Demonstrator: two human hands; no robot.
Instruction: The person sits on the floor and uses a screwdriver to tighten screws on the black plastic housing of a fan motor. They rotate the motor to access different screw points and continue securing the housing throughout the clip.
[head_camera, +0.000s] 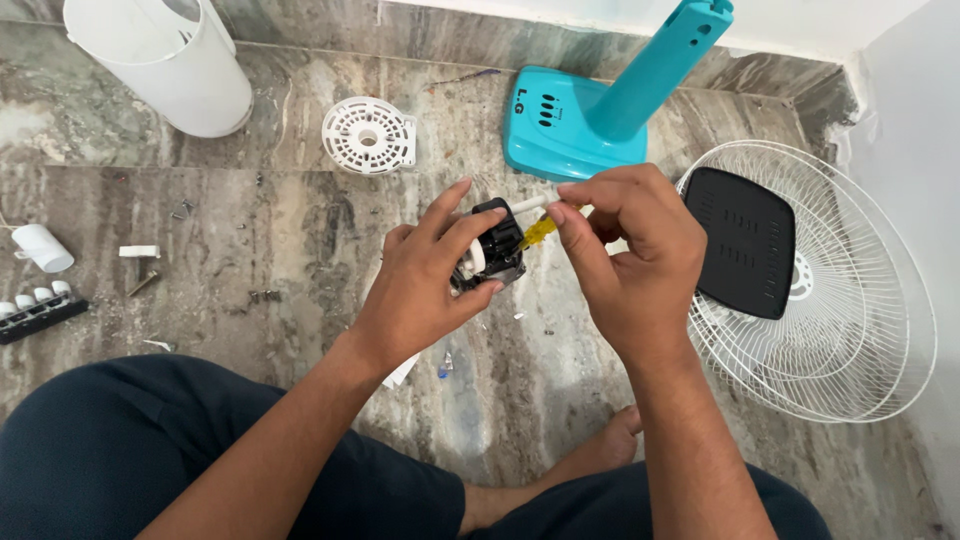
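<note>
Small black part (497, 245) (yellow wires (538, 232))

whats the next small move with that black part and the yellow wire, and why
Probably ease the yellow wire a little further out of the small black part: the right hand pinches the wire at its top edge, while the left hand grips the part steady.

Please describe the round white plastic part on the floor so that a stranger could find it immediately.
Start at the turquoise fan base by the wall. Left of it on the marble floor lies the round white vented disc, flatter than the white cylinder further left.
</note>
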